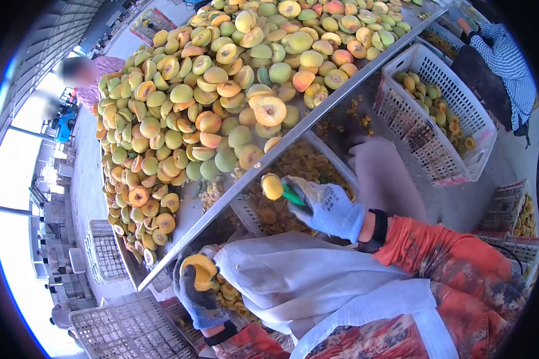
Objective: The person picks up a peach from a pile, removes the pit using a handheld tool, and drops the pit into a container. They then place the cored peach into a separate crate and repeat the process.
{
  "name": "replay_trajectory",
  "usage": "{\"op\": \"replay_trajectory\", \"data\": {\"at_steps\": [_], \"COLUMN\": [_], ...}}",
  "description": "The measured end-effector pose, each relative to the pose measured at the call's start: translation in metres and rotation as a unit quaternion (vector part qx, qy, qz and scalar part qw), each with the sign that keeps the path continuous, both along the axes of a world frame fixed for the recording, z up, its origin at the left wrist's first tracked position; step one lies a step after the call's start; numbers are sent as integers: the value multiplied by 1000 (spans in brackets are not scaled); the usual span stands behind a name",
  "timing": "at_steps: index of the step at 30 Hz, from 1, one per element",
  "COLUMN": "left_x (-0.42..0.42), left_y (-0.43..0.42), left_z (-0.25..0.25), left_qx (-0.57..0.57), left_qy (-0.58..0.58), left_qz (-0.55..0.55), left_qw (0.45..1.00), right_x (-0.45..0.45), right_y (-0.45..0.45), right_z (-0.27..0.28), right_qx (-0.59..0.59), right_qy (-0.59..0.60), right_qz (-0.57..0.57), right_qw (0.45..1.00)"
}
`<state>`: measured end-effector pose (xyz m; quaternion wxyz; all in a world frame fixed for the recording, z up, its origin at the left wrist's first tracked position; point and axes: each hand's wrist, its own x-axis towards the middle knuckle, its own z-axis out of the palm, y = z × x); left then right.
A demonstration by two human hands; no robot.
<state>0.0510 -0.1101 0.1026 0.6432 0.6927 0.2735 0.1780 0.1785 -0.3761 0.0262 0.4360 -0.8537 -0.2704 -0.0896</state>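
My left hand (196,301), in a grey-blue work glove, is closed around a yellow peach half (205,272) with a hollowed middle. It is just below the table's metal edge, beside the apron (305,263) on my lap. My right hand (329,206), gloved the same way, is wrapped around a green-handled tool (292,194). A round yellow piece of fruit (272,186) sits at the tool's tip and hides its working end. Below that hand is a crate of peach scraps (281,164). Cut peach halves (233,78) are heaped on the table beyond both hands.
The table's metal rim (293,134) runs diagonally across the view. To the right stands a white crate (431,119) partly filled with fruit pieces, near a co-worker's checked sleeve (509,72). More plastic crates (126,329) stand at lower left. Another person (96,78) is across the table.
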Motion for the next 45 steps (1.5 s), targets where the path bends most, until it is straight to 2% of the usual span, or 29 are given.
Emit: {"op": "replay_trajectory", "data": {"at_steps": [1,2,4,6,7,8,10,11,12,14,15,17,18,20,24,26,27,28,30,32,34,35,36,38,40,42,43,44,45], "left_x": [-28,-36,-44,-23,6,38,90,119,144,175,177,178,176,161,128,122,122,126,147,181,217,234,243,250,256,253,250,249,241], "left_y": [42,46,58,59,44,20,23,-1,-5,-42,-54,-76,-86,-99,-112,-112,-108,-101,-81,-44,-14,-12,-17,-36,-24,-17,-14,-9,-5], "left_z": [-18,-18,-19,-19,-15,-8,-33,-27,-44,-28,-35,-48,-53,-61,-63,-63,-65,-61,-43,-41,-52,-58,-63,-77,-89,-95,-93,-92,-88], "left_qx": [82,255,89,223,129,114,20,69,93,123,123,45,45,164,204,342,309,312,133,152,400,433,501,567,563,559,556,552,538], "left_qy": [65,83,1,19,23,14,10,77,59,116,123,74,79,34,147,226,171,171,-26,74,198,319,303,323,319,310,278,246,171], "left_qz": [4,24,129,27,53,32,-51,-46,-65,-190,-199,-330,-336,-413,-346,-322,-291,-286,-138,-71,-123,-138,-192,-147,-169,-182,-194,-203,-194], "left_qw": [995,963,988,974,990,993,998,994,992,967,964,940,938,895,904,853,889,890,981,983,887,832,788,743,743,747,759,771,802], "right_x": [9,16,10,5,5,8,12,19,25,21,24,33,36,32,10,5,4,5,7,12,13,13,14,12,11,20,27,28,23], "right_y": [-11,-18,-19,-12,-12,-9,-12,-17,-18,-11,-11,-12,-12,-11,-14,-15,-18,-21,-25,-27,-26,-26,-27,-29,-28,-24,-24,-25,-26], "right_z": [-14,-25,-24,-18,-5,-7,-22,-34,-32,-23,-20,-14,-13,-13,2,-2,-7,-13,-19,-14,-15,-13,-12,-7,-10,-30,-36,-35,-25], "right_qx": [-157,-306,-279,-213,-157,-160,-280,-346,-346,-214,-190,-147,-107,-89,-105,-128,-141,-152,-167,-180,-184,-185,-187,-161,-137,-286,-377,-378,-295], "right_qy": [81,158,121,46,35,36,-3,59,61,94,98,150,191,250,365,334,315,295,282,286,292,291,292,265,239,284,273,264,254], "right_qz": [29,58,42,16,18,17,29,88,76,10,9,10,22,45,133,126,110,95,117,100,103,109,115,107,105,111,214,211,158], "right_qw": [984,937,952,976,987,986,959,932,933,972,977,978,975,963,915,925,932,939,937,936,933,932,931,945,955,909,859,862,907]}}
